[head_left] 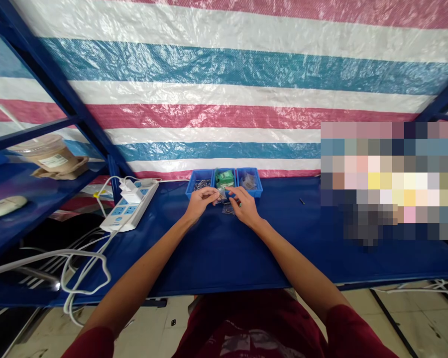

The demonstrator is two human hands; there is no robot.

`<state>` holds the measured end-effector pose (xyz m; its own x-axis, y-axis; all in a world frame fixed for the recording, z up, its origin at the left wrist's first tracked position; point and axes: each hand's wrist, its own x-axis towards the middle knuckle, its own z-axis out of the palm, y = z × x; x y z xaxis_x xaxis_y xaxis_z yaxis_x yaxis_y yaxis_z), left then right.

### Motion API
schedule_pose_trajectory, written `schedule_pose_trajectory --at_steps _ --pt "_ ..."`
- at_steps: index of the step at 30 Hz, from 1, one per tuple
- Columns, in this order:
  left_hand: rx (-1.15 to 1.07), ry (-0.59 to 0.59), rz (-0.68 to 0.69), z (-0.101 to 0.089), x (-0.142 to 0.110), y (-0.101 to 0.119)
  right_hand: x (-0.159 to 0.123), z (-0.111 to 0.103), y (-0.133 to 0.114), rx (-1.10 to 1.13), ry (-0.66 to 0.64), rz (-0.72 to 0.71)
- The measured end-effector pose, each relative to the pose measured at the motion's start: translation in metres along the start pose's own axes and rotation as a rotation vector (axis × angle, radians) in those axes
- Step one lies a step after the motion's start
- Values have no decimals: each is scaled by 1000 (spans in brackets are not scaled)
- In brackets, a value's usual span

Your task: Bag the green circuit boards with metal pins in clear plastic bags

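The left hand [202, 202] pinches a small clear plastic packet [221, 197] between thumb and fingertips, above the near edge of the middle of three blue plastic bins. The right hand [244, 204] is just right of it, fingers curled; whether they grip the packet, I cannot tell. The left bin [188, 191] holds small metal pieces [202, 185], the middle bin [215, 171] green packets [225, 177], the right bin [258, 188] clear bags [248, 180].

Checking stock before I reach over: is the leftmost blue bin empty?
Not empty: small metal pieces lie in the leftmost blue bin; how deep, I cannot tell.
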<state>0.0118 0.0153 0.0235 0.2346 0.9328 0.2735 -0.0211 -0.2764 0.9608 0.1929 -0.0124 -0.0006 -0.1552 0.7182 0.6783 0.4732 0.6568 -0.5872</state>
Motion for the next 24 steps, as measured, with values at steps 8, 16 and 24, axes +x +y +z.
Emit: schedule_pose_trajectory --at_steps 8,16,24 --pt "-59 -65 -81 4 -2 2 2 3 1 8 49 -46" --pt "192 -93 95 0 -3 -2 1 3 -3 30 8 118" --pt "198 -44 28 2 -4 -1 1 0 -5 74 42 119"
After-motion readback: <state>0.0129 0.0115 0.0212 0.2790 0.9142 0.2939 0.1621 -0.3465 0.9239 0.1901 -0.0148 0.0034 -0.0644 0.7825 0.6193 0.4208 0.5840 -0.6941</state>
